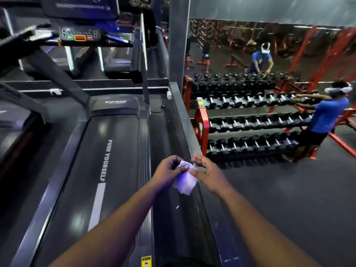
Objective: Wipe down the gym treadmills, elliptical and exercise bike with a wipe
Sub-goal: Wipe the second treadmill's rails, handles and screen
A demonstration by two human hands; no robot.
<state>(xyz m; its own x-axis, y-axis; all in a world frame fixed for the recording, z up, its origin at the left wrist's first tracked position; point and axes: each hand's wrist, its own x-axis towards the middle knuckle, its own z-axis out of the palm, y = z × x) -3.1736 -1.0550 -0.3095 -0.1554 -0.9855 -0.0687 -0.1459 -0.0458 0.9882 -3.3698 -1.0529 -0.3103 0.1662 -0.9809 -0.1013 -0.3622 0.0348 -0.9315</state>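
Both hands, left hand and right hand, pinch the wipe in their fingers; treadmill at nine o'clock seems unwiped, wiping apparently barely begun.

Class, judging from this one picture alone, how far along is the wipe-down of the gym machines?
Done: nothing can be confirmed; no surface shows visible wiping marks. In hand: the left hand and right hand both pinch the wipe, held above the treadmill side rail. Left: this treadmill's belt and console; elliptical and bike are not in view.

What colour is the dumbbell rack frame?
Red; the metal dumbbell rack frame shows best in the head view.
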